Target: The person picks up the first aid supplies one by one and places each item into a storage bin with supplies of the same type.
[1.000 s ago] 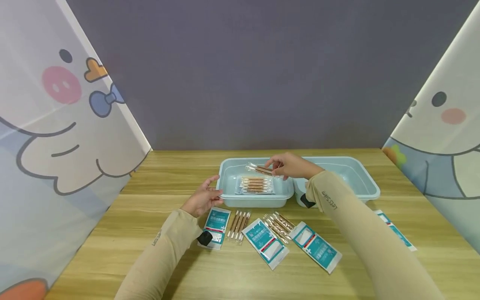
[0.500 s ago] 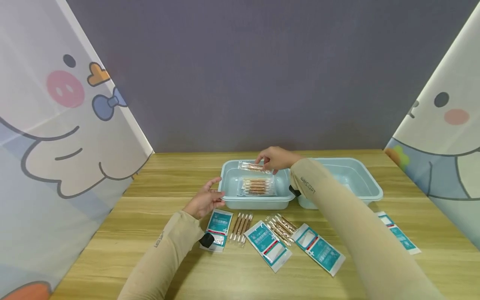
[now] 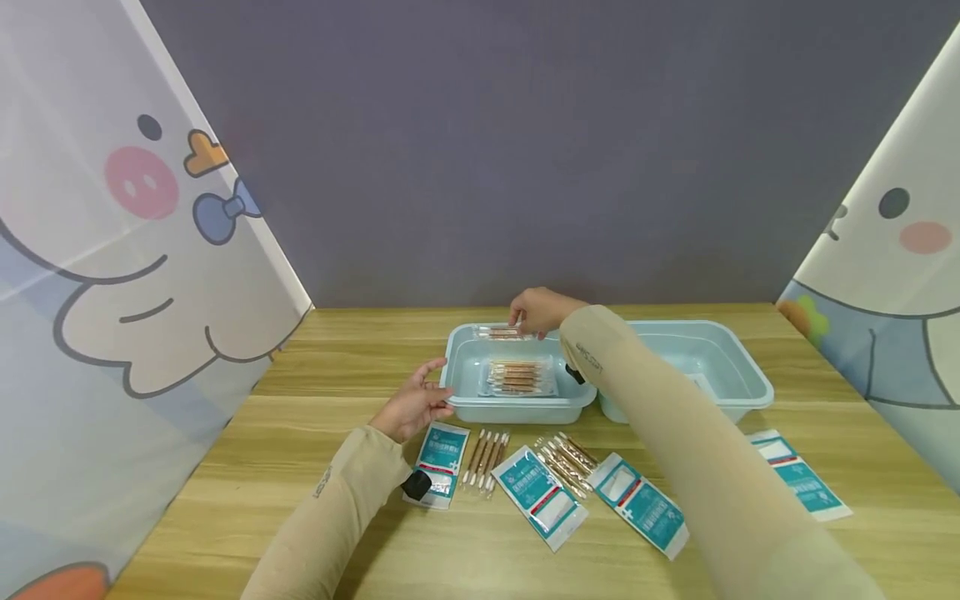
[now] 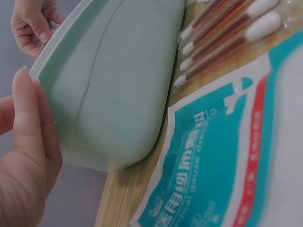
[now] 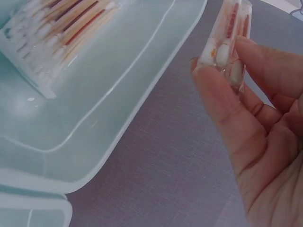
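Note:
Above the back rim of the left light-blue plastic basin [image 3: 517,412], my right hand [image 3: 544,310] pinches a clear sachet of cotton swabs [image 3: 497,332]. The right wrist view shows the sachet [image 5: 222,47] between thumb and fingers, brown sticks and white tips inside. My left hand [image 3: 408,407] touches the basin's left rim; in the left wrist view its fingers [image 4: 28,118] lie fairly straight beside that rim. Inside the basin rest stacked swab sachets [image 3: 519,377]. In front lie another swab sachet [image 3: 483,461] and a gauze dressing packet [image 3: 441,457], partly under my left wrist.
A second light-blue basin [image 3: 750,375] stands close on the right, partly behind my right sleeve, with a whitish packet [image 3: 703,384] inside. More gauze packets [image 3: 540,497] and swab sachets [image 3: 567,465] lie along the wooden table. A grey panel [image 3: 480,167] rises behind.
My right hand has moved left with the swab sachet, from over the basin's right part towards its back rim. The sachet has turned level with the rim. My left hand stays at the left rim.

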Available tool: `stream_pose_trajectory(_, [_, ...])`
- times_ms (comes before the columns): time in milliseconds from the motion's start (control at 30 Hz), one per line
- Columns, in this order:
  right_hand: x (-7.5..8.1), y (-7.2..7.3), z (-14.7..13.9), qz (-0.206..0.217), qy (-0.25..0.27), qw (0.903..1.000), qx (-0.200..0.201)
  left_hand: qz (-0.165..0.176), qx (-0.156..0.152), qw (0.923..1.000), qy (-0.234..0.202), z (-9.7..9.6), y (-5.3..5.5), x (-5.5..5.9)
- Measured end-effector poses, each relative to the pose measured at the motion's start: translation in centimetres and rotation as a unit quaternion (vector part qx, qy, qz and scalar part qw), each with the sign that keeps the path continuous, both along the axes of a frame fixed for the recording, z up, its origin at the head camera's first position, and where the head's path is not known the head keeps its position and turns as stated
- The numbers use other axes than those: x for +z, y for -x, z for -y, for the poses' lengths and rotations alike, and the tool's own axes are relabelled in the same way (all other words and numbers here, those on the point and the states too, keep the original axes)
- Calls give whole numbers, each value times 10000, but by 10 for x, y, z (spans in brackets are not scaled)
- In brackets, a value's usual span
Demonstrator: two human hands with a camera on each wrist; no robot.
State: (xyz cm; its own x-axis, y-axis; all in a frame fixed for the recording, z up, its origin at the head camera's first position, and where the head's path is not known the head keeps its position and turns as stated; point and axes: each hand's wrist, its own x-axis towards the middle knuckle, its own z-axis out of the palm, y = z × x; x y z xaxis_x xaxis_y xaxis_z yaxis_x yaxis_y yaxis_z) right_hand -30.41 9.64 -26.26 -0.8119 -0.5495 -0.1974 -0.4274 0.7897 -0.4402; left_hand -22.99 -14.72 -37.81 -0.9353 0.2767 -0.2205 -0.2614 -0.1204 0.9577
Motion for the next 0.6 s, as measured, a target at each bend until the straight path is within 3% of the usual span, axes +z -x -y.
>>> stream_pose_trajectory(233, [-6, 2, 5, -83, -208, 9996, -184, -36, -6, 10000, -37, -2, 0, 0])
stream_pose_trajectory(367, [-12, 0, 4, -93, -446, 9976, -523, -12, -67, 10000, -26, -5, 1, 1])
stream_pose_trajectory(600, [-32, 1, 14, 227, -195, 9966, -771, 8, -13, 10000, 40, 4, -6, -2])
